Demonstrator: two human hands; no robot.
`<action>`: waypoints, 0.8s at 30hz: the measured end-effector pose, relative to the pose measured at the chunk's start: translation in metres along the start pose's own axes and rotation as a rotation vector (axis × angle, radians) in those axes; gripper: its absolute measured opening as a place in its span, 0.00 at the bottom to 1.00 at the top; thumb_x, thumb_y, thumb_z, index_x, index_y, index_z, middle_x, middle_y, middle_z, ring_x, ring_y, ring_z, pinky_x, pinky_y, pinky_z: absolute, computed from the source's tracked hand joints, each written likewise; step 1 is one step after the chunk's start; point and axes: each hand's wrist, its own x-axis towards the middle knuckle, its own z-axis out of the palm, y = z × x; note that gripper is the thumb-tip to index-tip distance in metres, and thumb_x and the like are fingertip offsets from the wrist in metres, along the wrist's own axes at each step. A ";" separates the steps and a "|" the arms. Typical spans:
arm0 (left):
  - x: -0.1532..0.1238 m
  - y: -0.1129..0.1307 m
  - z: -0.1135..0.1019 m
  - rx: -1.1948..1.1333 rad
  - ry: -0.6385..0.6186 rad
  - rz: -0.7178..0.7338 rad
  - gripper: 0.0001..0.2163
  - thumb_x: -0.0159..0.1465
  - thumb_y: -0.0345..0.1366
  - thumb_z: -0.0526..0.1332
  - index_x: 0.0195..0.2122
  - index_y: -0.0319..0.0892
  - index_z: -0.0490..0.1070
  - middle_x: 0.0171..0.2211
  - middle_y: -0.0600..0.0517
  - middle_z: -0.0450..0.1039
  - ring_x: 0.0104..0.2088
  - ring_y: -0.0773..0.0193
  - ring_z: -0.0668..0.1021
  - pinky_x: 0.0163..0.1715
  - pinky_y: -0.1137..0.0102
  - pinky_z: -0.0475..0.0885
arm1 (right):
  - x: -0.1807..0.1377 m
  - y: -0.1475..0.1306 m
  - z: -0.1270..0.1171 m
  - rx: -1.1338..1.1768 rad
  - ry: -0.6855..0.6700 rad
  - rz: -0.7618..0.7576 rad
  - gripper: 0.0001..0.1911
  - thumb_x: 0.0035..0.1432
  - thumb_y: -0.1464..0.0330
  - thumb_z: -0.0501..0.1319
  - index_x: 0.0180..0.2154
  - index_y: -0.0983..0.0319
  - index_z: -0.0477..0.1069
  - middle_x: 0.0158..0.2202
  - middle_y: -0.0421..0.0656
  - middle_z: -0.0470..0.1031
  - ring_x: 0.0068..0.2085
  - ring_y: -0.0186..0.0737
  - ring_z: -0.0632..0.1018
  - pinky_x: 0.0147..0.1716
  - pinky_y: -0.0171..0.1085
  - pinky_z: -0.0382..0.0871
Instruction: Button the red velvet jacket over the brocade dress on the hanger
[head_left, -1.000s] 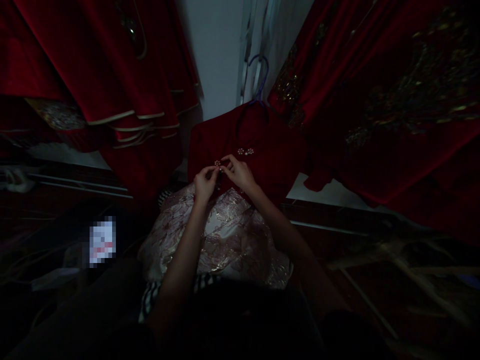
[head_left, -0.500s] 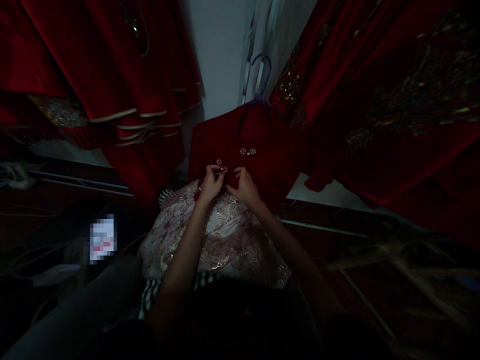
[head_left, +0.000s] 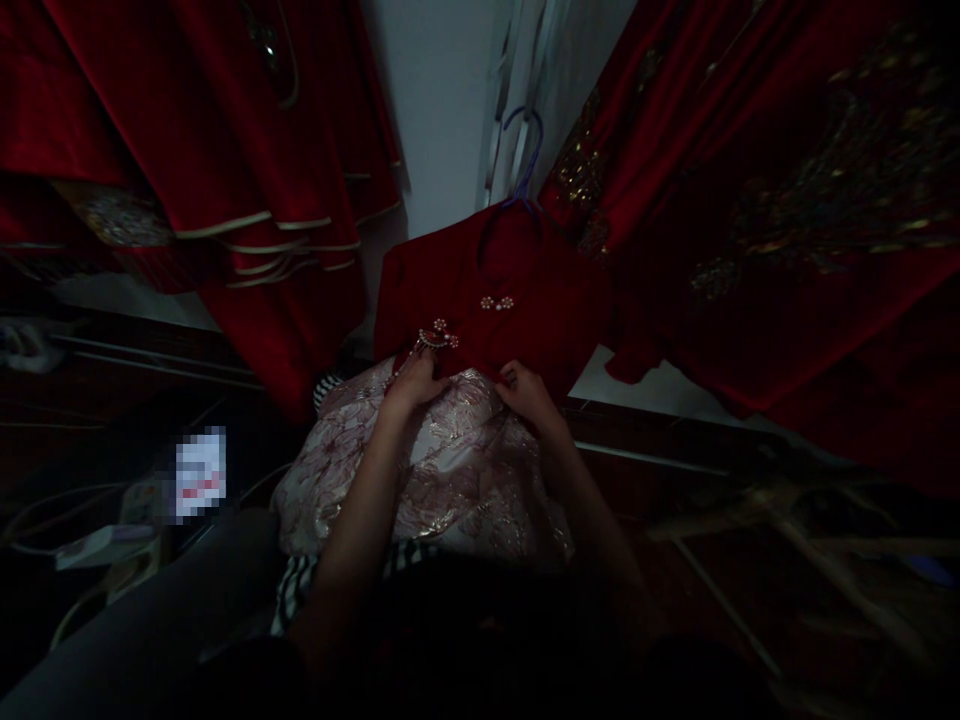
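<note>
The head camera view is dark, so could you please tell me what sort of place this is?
Perhaps a costume or dress storeroom, though it is dim: a red top on a hanger, red cloth with pale edging on the left, and red cloth with gold decoration on the right.

Bare hands point(head_left: 414, 382), slim bare forearms point(head_left: 364, 490), dark sleeves point(head_left: 259, 668), dark clothing point(head_left: 480, 640) deep in shadow

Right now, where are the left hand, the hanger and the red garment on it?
Left hand point(head_left: 413, 383): head view, back of the hand.
Hanger point(head_left: 532, 163): head view, the hook's stem.
Red garment point(head_left: 486, 336): head view, front cloth.
</note>
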 end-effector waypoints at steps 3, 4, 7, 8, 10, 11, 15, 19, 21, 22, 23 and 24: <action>-0.001 0.013 -0.009 -0.042 0.094 -0.009 0.12 0.46 0.32 0.67 0.26 0.45 0.63 0.21 0.55 0.65 0.22 0.64 0.69 0.26 0.70 0.62 | 0.003 -0.002 -0.013 0.152 0.040 -0.013 0.07 0.47 0.70 0.60 0.33 0.60 0.66 0.28 0.38 0.73 0.29 0.35 0.74 0.33 0.35 0.68; -0.001 0.020 -0.013 -0.063 0.164 -0.022 0.10 0.48 0.31 0.65 0.27 0.45 0.63 0.21 0.56 0.64 0.22 0.64 0.68 0.26 0.71 0.62 | 0.004 -0.005 -0.019 0.227 0.061 -0.016 0.07 0.47 0.69 0.60 0.33 0.60 0.67 0.29 0.39 0.73 0.30 0.35 0.74 0.33 0.35 0.68; 0.001 0.042 -0.021 -0.148 0.469 -0.050 0.09 0.51 0.28 0.62 0.32 0.45 0.64 0.25 0.56 0.65 0.26 0.66 0.69 0.29 0.72 0.63 | 0.004 -0.018 -0.036 0.479 0.137 0.007 0.10 0.47 0.65 0.61 0.34 0.60 0.68 0.33 0.41 0.75 0.34 0.36 0.76 0.36 0.36 0.71; 0.002 0.048 -0.022 -0.186 0.545 -0.043 0.10 0.51 0.27 0.61 0.33 0.44 0.64 0.26 0.56 0.65 0.27 0.67 0.70 0.31 0.72 0.64 | 0.003 -0.023 -0.040 0.558 0.169 0.031 0.12 0.47 0.64 0.62 0.35 0.60 0.68 0.35 0.41 0.76 0.36 0.37 0.77 0.38 0.36 0.71; 0.004 0.055 -0.019 -0.259 0.561 0.008 0.10 0.53 0.27 0.62 0.36 0.44 0.66 0.29 0.55 0.66 0.29 0.67 0.70 0.33 0.73 0.66 | 0.002 -0.033 -0.045 0.690 0.280 0.086 0.15 0.47 0.62 0.63 0.37 0.59 0.68 0.38 0.42 0.77 0.38 0.37 0.77 0.40 0.37 0.72; 0.004 0.056 -0.017 -0.287 0.497 0.043 0.11 0.53 0.28 0.63 0.37 0.43 0.67 0.31 0.55 0.66 0.30 0.68 0.70 0.33 0.73 0.66 | 0.001 -0.038 -0.046 0.742 0.339 0.104 0.16 0.47 0.62 0.63 0.38 0.59 0.68 0.39 0.43 0.77 0.38 0.37 0.78 0.41 0.37 0.72; 0.005 0.046 -0.002 -0.354 0.093 0.146 0.14 0.52 0.31 0.67 0.40 0.43 0.72 0.35 0.52 0.68 0.32 0.67 0.72 0.33 0.72 0.70 | -0.003 -0.048 -0.042 0.814 0.363 0.093 0.19 0.48 0.62 0.64 0.43 0.59 0.68 0.38 0.41 0.77 0.35 0.34 0.77 0.36 0.34 0.72; 0.007 0.033 0.008 -0.484 -0.021 0.141 0.16 0.52 0.32 0.68 0.42 0.43 0.71 0.38 0.51 0.69 0.33 0.68 0.75 0.34 0.72 0.73 | -0.008 -0.054 -0.038 0.780 0.139 0.050 0.24 0.46 0.61 0.68 0.46 0.59 0.70 0.35 0.40 0.76 0.29 0.32 0.74 0.25 0.31 0.69; 0.008 0.031 0.010 -0.531 0.019 0.108 0.16 0.50 0.33 0.68 0.40 0.42 0.69 0.38 0.51 0.70 0.31 0.69 0.75 0.32 0.73 0.73 | -0.009 -0.057 -0.035 0.763 0.067 0.020 0.25 0.45 0.60 0.69 0.46 0.58 0.70 0.36 0.41 0.76 0.31 0.32 0.75 0.27 0.31 0.71; 0.008 0.031 0.009 -0.520 0.045 0.087 0.16 0.50 0.34 0.69 0.38 0.42 0.68 0.37 0.52 0.70 0.29 0.70 0.75 0.30 0.73 0.72 | -0.010 -0.058 -0.033 0.754 0.036 0.009 0.26 0.45 0.60 0.70 0.47 0.58 0.71 0.37 0.41 0.76 0.32 0.33 0.76 0.29 0.32 0.73; 0.008 0.031 0.008 -0.480 0.066 0.062 0.15 0.49 0.35 0.69 0.36 0.41 0.67 0.34 0.53 0.70 0.28 0.70 0.74 0.28 0.74 0.71 | -0.010 -0.059 -0.029 0.744 0.012 0.002 0.26 0.45 0.60 0.70 0.46 0.59 0.71 0.37 0.41 0.76 0.33 0.33 0.76 0.32 0.33 0.74; 0.007 0.031 0.006 -0.418 0.077 0.037 0.14 0.49 0.36 0.70 0.33 0.42 0.66 0.31 0.54 0.70 0.26 0.70 0.73 0.27 0.74 0.69 | -0.010 -0.059 -0.025 0.732 0.001 -0.005 0.25 0.45 0.60 0.70 0.46 0.59 0.71 0.36 0.41 0.76 0.34 0.34 0.77 0.33 0.34 0.75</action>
